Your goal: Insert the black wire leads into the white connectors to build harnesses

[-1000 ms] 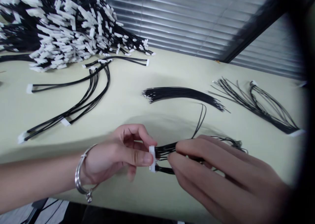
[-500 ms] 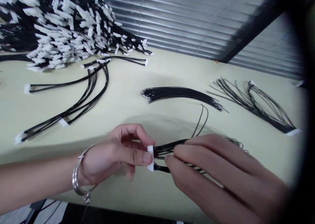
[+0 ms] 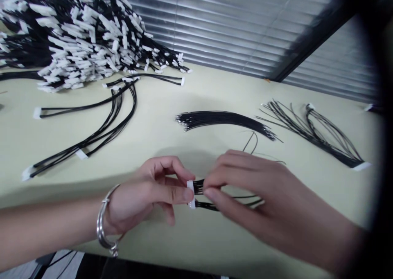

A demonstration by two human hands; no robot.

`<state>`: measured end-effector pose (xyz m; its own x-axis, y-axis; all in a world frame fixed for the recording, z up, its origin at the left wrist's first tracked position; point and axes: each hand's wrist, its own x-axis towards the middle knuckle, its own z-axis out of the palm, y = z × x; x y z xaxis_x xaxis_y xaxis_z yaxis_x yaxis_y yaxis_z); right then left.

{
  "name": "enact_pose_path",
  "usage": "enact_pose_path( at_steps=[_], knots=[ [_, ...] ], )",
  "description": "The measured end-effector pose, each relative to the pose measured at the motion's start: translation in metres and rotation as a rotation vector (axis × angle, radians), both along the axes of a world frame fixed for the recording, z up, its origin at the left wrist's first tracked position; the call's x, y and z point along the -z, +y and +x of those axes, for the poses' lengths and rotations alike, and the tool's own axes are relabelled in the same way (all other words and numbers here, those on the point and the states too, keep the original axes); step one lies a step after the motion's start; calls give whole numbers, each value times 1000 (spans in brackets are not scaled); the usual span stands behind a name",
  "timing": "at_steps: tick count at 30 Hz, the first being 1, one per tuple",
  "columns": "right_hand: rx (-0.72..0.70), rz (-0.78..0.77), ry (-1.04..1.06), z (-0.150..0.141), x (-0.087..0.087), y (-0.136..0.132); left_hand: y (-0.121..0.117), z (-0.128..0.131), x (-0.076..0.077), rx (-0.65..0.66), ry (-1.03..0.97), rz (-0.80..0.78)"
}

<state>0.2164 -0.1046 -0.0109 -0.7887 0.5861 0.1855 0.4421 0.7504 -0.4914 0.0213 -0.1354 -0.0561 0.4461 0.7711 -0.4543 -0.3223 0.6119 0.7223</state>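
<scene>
My left hand (image 3: 147, 193), with a silver bangle at the wrist, pinches a small white connector (image 3: 190, 194) between thumb and forefinger. Black wires (image 3: 233, 200) run from the connector to the right. My right hand (image 3: 260, 197) is closed on these wires right beside the connector, fingertips pinched at its wire side. Both hands hover just above the pale green table (image 3: 159, 123) near its front edge.
A loose bundle of black wires (image 3: 224, 119) lies behind the hands. A wire harness with a white connector (image 3: 322, 136) lies at the right. Several finished harnesses (image 3: 92, 123) spread at the left, with a big heap of them (image 3: 76, 33) at the back left. Window blinds (image 3: 245, 25) stand behind.
My right hand has slid left along the wires up to the connector. The left hand has hardly moved.
</scene>
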Motion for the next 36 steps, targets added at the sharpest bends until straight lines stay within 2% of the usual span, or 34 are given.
enact_pose_path(
  at_steps=[2,3,5,6,10,13,19,23,26,28,30,32,34,36],
  knots=[
    [96,-93,-66,1,2,19,0,1,-3,-12,51,7],
    [150,-40,-77,1,6,30,0,1,-4,-16,69,8],
    [240,212,-106,-2,19,55,1,2,-6,-20,77,6],
    [240,343,-156,-4,27,66,1,2,-6,-20,78,0],
    [155,392,-233,-15,54,100,1,2,-6,-20,90,-25],
    [126,407,-250,-22,59,107,-1,1,-4,-24,77,3],
    [147,413,-184,-23,53,108,-1,1,-3,-32,72,-9],
    [227,404,-4,-18,33,98,-1,1,-3,-34,65,4],
    [294,321,350,-17,5,70,-1,0,-2,-28,62,0],
    [344,285,453,-18,-13,46,-1,-1,-2,-37,51,-11],
    [329,256,361,-18,-24,21,-1,-1,0,-55,26,-14],
    [191,288,284,-16,-26,1,0,-1,2,-71,-14,8],
    [73,291,134,-11,-18,-11,0,-2,5,-83,-52,36],
    [12,303,7,-5,-7,-16,0,-2,7,-91,-76,47]
  ],
)
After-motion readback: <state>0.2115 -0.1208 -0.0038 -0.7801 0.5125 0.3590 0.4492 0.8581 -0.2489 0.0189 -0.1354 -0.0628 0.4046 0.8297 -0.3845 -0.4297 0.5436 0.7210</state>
